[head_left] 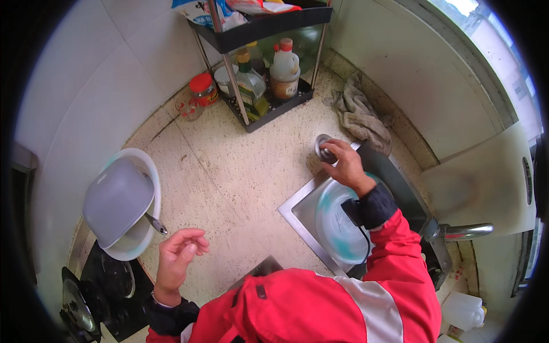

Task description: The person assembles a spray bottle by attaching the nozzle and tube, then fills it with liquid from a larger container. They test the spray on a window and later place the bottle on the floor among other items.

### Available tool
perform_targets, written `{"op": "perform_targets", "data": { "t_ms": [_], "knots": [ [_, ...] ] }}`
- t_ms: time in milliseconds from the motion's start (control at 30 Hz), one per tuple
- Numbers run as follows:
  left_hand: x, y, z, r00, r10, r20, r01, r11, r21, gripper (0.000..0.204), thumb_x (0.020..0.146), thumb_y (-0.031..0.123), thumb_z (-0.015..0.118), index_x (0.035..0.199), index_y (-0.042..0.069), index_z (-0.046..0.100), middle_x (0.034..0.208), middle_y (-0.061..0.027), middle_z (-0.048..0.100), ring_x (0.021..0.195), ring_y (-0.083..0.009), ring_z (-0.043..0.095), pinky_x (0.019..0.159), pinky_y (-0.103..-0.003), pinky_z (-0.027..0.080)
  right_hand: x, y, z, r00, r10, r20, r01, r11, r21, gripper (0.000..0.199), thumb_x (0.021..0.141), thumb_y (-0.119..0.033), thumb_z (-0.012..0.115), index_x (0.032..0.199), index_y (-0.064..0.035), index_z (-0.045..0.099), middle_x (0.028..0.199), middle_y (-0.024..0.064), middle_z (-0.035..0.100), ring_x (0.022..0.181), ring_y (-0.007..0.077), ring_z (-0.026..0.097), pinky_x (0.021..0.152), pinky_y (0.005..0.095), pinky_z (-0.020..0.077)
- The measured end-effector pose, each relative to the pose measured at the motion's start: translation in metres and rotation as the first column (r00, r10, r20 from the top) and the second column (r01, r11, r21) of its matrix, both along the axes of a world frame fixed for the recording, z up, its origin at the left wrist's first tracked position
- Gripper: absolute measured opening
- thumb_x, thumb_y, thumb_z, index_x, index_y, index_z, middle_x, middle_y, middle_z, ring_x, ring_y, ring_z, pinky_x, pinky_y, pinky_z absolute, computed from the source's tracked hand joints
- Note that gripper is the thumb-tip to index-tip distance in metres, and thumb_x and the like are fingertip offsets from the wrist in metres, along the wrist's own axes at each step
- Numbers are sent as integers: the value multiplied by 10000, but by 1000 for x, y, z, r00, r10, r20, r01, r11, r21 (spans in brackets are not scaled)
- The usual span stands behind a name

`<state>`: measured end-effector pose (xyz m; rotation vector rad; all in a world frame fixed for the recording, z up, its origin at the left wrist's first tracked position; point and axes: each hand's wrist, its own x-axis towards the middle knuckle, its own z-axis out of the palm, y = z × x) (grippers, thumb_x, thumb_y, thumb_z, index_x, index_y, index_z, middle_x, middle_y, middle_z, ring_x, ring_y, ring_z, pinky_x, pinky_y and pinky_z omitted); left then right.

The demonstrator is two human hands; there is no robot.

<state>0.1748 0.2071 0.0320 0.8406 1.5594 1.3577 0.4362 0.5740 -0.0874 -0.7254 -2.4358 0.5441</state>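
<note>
At the back corner of the sink, my right hand has its fingers closed on a small round metal piece, which looks like a sink strainer; it is on or just over the counter, I cannot tell which. Below that forearm a clear basin with turquoise patches sits in the steel sink, partly covered by my sleeve. My left hand is over the counter with loosely bent fingers and nothing in it. Nearest to it is a white basin with a grey, tilted bowl and a utensil handle.
A black rack with bottles and jars stands at the back. A red-lidded jar is beside it. A crumpled grey cloth lies behind the sink. The faucet is at right, the stove at lower left.
</note>
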Motion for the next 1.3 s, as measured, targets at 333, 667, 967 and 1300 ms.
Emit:
{"op": "perform_targets", "data": {
  "t_ms": [333,667,967,1300],
  "knots": [
    [-4,-12,-13,1000,22,20,-21,996,-84,256,929,77,534,1159,-14,601,947,-63,653,851,-127,619,761,-262,486,-32,57,-27,894,-179,411,121,979,164,365,654,-126,718,1018,-145,695,1073,108,632,972,349,588,811,430,515],
    [-6,-34,-47,994,89,59,-76,979,-190,247,935,71,514,1149,-6,609,941,-70,648,825,-141,629,721,-266,491,11,130,-5,729,-617,295,557,786,268,661,764,-240,679,1384,-183,457,1400,202,460,1230,416,479,961,483,444],
    [-14,-56,-74,991,97,88,-68,957,-283,248,954,108,519,1163,15,611,941,-49,658,842,-117,627,727,-259,487,37,121,43,885,-422,198,423,905,36,483,761,-107,597,1243,-81,611,1128,186,667,1070,308,634,928,372,485],
    [-14,-65,-96,987,68,142,-30,966,-256,240,965,117,504,1155,16,610,947,-47,651,841,-117,621,713,-253,487,-62,-17,129,861,473,186,-354,820,-449,436,695,-27,584,1125,15,646,989,121,687,902,163,633,828,300,510]
  ]
}}
